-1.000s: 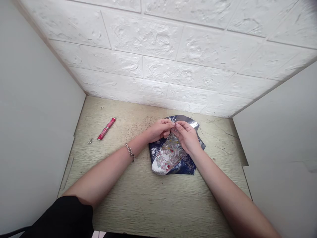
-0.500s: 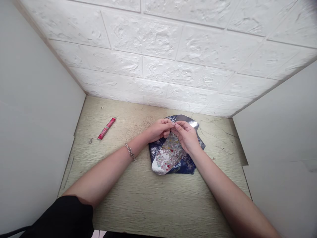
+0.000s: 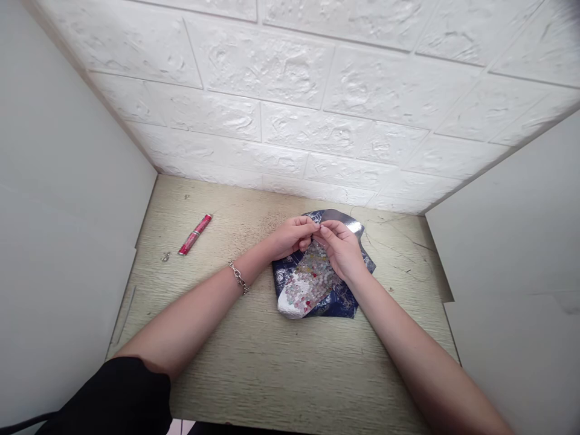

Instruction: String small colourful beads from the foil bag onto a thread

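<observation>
Above a dark blue patterned sheet [image 3: 339, 308] with a silvery inner side, my left hand [image 3: 296, 234] and my right hand [image 3: 342, 244] meet fingertip to fingertip. Both are closed in a pinch, and whatever lies between the fingers is too small to name. Many small beads [image 3: 310, 278], mostly pale with some red and yellow ones, are heaped on the silvery part just below the hands. My right hand hides part of the heap and of the sheet.
A red tube-like stick [image 3: 194, 234] and small metal pieces [image 3: 165, 257] lie to the left on the wooden table [image 3: 254, 368]. Thin thread [image 3: 408, 257] is strewn at the right. A white brick-patterned wall [image 3: 290, 90] stands behind, with grey panels on both sides.
</observation>
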`<state>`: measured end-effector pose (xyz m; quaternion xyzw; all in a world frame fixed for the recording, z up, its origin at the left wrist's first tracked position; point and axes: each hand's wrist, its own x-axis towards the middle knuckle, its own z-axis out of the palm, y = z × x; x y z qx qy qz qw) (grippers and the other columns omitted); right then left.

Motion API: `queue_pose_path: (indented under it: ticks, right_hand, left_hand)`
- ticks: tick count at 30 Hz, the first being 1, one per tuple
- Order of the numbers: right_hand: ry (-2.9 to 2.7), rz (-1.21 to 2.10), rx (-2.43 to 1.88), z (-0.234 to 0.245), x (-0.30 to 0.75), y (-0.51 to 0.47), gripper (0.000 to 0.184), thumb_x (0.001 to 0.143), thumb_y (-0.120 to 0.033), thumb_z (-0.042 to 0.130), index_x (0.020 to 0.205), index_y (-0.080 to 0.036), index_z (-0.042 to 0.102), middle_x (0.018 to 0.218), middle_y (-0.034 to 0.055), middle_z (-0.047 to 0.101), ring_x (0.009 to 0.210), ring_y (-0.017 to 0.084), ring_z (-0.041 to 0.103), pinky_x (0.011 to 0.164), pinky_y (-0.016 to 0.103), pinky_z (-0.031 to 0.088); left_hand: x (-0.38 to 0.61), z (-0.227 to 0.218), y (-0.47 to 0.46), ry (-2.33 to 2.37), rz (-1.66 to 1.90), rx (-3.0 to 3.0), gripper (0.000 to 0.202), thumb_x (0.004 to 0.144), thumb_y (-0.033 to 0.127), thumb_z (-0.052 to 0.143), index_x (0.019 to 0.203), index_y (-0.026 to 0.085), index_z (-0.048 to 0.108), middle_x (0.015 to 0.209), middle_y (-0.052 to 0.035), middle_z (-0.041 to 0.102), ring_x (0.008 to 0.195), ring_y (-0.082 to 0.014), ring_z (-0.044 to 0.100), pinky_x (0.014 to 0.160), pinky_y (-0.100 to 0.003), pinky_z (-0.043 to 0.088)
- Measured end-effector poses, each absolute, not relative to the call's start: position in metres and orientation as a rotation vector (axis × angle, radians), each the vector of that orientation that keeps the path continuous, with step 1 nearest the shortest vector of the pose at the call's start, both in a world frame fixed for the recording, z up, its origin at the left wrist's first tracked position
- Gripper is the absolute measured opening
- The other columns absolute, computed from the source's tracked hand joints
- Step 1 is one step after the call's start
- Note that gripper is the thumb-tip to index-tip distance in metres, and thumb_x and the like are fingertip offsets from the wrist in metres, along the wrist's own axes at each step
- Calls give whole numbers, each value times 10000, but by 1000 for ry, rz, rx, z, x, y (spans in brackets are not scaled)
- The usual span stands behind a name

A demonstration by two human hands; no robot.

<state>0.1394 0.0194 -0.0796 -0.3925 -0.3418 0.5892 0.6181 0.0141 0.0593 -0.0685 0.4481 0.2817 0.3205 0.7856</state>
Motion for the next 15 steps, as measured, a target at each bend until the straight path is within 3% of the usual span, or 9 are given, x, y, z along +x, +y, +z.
queue_pose_path:
  ticks: [15]
  right_hand:
    - [-869,1232,-1033,-80,139,18,184,629,-289,655,769,-192,587,742,-7,612,709,107,581,778,307,477]
  left_hand:
    - [14,-73,61,615,707,982,185,688,280,612,662,113,538,413,69,389,342,-8,338,356,-144,254]
